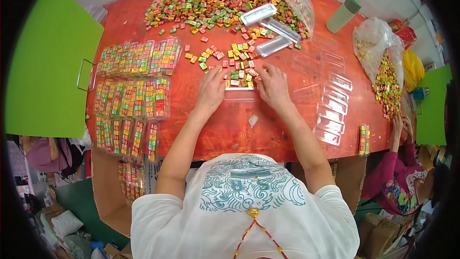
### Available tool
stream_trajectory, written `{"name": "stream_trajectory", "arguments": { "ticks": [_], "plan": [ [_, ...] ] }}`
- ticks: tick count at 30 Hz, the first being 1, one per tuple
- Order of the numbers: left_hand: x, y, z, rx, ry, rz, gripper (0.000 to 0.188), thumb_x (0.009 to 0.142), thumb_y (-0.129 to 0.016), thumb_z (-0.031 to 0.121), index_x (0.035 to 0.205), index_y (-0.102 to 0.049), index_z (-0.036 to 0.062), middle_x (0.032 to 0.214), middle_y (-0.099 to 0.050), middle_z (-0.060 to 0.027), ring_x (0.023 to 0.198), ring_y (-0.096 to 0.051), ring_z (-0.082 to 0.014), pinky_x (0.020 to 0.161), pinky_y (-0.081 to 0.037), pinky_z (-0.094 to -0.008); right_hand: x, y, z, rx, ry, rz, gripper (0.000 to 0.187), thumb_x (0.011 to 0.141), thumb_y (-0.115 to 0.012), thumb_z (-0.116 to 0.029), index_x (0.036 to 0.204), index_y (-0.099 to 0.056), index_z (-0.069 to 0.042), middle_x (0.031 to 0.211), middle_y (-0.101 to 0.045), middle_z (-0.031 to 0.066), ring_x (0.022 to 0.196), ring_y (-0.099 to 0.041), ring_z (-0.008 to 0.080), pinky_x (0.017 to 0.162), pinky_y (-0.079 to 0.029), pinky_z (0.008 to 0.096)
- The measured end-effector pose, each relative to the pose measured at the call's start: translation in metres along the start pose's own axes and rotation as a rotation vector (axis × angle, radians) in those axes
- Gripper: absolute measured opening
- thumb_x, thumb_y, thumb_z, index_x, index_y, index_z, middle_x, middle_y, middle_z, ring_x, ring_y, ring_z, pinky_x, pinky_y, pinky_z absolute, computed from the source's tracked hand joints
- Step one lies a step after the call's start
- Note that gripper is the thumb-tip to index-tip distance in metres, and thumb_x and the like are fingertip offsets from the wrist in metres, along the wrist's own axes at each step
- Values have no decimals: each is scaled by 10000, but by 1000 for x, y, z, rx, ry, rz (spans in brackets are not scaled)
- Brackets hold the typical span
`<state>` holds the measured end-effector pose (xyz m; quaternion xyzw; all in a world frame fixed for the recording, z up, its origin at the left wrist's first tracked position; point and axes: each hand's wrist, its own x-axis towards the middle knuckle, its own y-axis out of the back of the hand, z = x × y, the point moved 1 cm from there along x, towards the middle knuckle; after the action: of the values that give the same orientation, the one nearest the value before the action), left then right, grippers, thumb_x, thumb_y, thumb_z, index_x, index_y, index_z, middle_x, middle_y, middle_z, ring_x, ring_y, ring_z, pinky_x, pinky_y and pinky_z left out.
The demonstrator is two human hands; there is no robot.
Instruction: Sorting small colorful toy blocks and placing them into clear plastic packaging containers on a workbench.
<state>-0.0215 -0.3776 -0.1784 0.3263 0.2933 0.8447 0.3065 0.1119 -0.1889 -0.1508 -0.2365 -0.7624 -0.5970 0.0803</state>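
Note:
In the middle of the red table, my left hand [211, 88] and my right hand [273, 86] face each other with fingers bent inward. Between them lies a clear plastic tray [239, 88], its two ends at my thumbs and fingers. The fingertips are small and partly hidden, but both hands seem closed on the tray's ends. Small wrapped candies [235, 75] in red, green and yellow lie in and just beyond the tray, between my fingertips. More loose candies [206, 56] are scattered past my left hand.
A large candy heap [201, 7] spreads at the back, with clear trays [274, 46] on it. Filled packs [155, 98] stand in rows at left; clear trays [330, 115] lie at right. A green bottle [343, 15] stands back right. Another person's hands [401, 127] work at far right.

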Motion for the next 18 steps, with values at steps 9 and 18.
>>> {"name": "stream_trajectory", "arguments": {
  "ticks": [9, 18],
  "plan": [
    [-63, 11, 38, 441, -119, -37, 310, 843, -647, 155, 1148, -645, 97, 1163, -592, -82, 1143, -515, -292, 964, -354, -483, -55, -4, -48, 1, 245, -130, 150, 819, -656, -155, 953, -635, -92, 935, -567, 89, 916, -564, 265, 844, -399, 409],
    [-12, 20, 5, 493, 32, 0, 306, 841, -677, 208, 1136, -644, 133, 991, -563, -97, 971, -540, -287, 846, -379, -462, 11, -24, -58, 56, 212, -20, 243, 841, -676, -148, 1073, -648, -81, 971, -586, 92, 951, -576, 270, 844, -416, 423]
  ]
}}
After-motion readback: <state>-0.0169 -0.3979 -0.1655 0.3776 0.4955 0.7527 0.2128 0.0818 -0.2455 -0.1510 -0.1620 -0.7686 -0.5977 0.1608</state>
